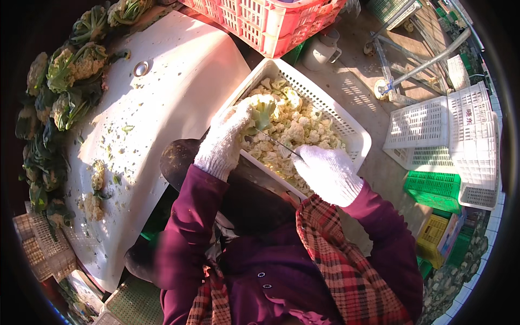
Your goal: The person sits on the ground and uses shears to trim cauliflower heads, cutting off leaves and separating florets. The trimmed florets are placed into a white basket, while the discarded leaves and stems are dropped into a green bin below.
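Over a white plastic crate [357, 136] full of cut cauliflower florets [296, 130], both my hands are gloved in white knit. My left hand [229, 134] grips a piece of cauliflower [264, 111], its pale green stalk turned towards me and florets at the far side. In my right hand [329, 172] is a knife with a thin blade [278, 142]; its handle is hidden by the glove. The blade points up and left, its tip close to the stalk and my left fingers. Whether the tip touches the stalk I cannot tell.
Left of me a white-covered table [162, 77] bears leaf scraps and a heap of whole cauliflowers [77, 67] along its far edge. A red crate [264, 24] stands beyond the white one. Stacked white crates [443, 134], green crates [432, 189] and a metal-framed cart [406, 73] are at right.
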A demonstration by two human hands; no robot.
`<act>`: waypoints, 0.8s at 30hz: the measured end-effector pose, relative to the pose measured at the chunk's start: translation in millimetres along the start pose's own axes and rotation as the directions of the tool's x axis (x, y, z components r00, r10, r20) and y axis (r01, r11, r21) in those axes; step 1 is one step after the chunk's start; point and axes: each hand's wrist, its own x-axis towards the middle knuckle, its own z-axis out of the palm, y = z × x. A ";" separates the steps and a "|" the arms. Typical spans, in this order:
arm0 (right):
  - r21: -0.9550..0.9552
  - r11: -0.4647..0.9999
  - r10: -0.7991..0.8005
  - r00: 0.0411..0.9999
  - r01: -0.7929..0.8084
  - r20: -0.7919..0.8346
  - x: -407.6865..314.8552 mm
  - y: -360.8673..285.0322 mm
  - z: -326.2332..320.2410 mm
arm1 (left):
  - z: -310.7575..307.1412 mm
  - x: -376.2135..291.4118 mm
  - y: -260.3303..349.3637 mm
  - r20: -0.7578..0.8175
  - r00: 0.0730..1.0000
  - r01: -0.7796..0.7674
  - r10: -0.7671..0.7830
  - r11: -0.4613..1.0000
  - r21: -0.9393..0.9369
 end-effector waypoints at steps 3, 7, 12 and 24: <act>-0.064 0.997 0.046 0.988 -0.037 0.144 -5.1 6.7 -6.4 | 1.1 11.9 -7.1 -0.056 0.997 0.060 -0.053 0.989 0.138; 0.038 0.971 0.230 0.969 -0.234 0.088 -12.8 23.7 -7.8 | 14.2 35.2 -13.7 0.028 0.998 0.046 -0.057 0.953 0.301; 0.113 0.965 0.235 0.972 -0.236 0.017 -19.9 47.2 -7.7 | 44.7 49.5 -15.6 0.010 1.000 0.020 -0.025 0.950 0.312; 0.637 0.445 0.691 0.694 -0.629 0.202 -61.0 70.0 66.0 | 29.8 85.0 -69.1 -0.069 0.998 -0.006 -0.015 0.954 -0.298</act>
